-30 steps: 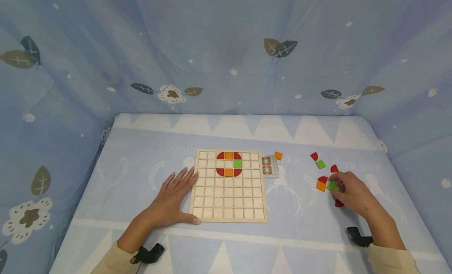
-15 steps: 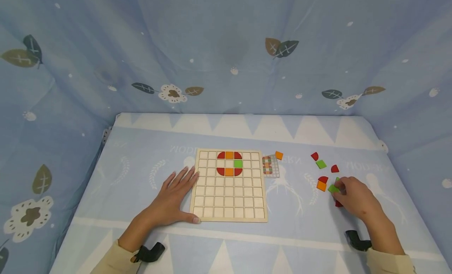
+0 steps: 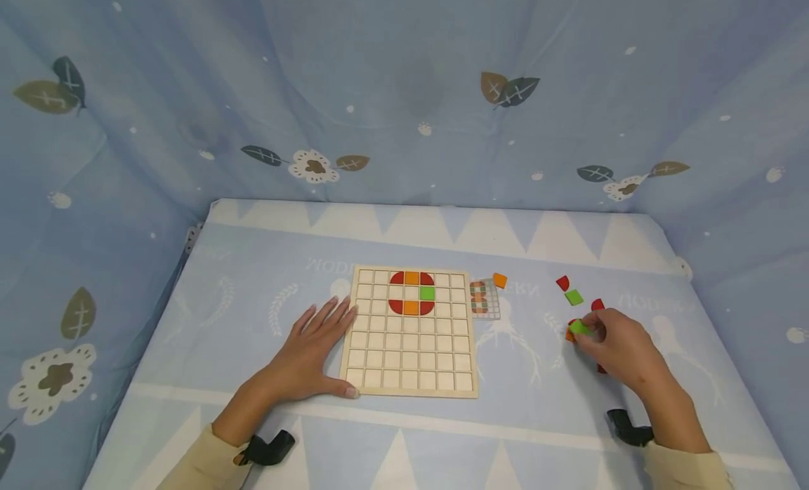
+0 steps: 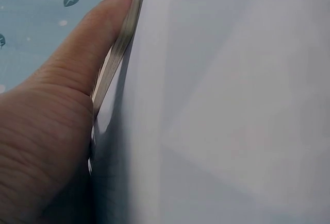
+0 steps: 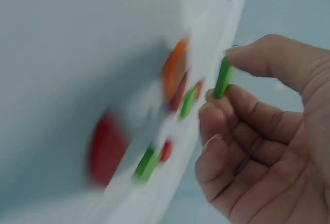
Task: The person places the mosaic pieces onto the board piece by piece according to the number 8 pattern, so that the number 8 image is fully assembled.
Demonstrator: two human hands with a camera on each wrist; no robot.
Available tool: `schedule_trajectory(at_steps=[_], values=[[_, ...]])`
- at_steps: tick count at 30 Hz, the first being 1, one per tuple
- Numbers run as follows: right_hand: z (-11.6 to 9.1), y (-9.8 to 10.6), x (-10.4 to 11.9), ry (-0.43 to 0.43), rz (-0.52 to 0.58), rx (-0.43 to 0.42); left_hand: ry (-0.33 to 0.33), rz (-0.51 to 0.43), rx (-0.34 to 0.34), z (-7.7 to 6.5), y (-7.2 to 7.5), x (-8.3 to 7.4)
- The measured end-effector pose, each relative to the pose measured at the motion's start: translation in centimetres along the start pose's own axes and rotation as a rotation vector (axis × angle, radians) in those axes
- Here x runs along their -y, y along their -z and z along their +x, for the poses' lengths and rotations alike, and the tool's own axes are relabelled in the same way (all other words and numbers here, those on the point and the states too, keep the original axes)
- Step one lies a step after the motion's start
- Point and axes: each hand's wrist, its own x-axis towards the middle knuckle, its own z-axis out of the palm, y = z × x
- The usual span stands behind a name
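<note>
My right hand [image 3: 622, 346] pinches a green square tile [image 5: 224, 77] between thumb and fingers, raised over the loose tiles at the right. Below it an orange tile [image 5: 175, 69] and red quarter-round tiles [image 5: 107, 149] lie on the table, partly covered by the hand in the head view. With fingers spread, my left hand [image 3: 310, 356] rests along the left edge of a wooden grid board [image 3: 409, 403], its thumb at the lower left corner. Set in the board's upper cells are red quarter-round pieces [image 3: 396, 307], orange squares [image 3: 411, 308] and one green square [image 3: 427, 293].
A small pattern card [image 3: 489, 304] lies against the board's right side, with an orange tile [image 3: 500, 281] at its top corner. Farther right are a red quarter-round [image 3: 563, 283] and a green tile [image 3: 574, 298]. Patterned cloth [image 3: 404, 146] walls the table's back and sides.
My right hand has picked up the green square tile and moved slightly left with it, lifting it above the orange and red tiles. The left hand stays in place.
</note>
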Motion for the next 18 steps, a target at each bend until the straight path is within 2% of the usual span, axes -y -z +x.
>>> schedule_trajectory(at_steps=[3,7,12,18], values=[[1.0,-0.6,2.5,0.109,0.025,-0.037,0.000,-0.006,-0.002,-0.1,0.1,0.0],[3.2,-2.1,6.8,0.233,0.020,-0.028,0.003,-0.010,0.002,-0.2,0.1,0.1],[6.3,-4.4,12.4,0.347,-0.014,0.039,-0.003,-0.007,0.002,-0.3,0.0,0.3],[9.8,-6.8,18.0,0.537,-0.073,0.130,-0.031,-0.006,-0.013,-0.3,0.2,0.2]])
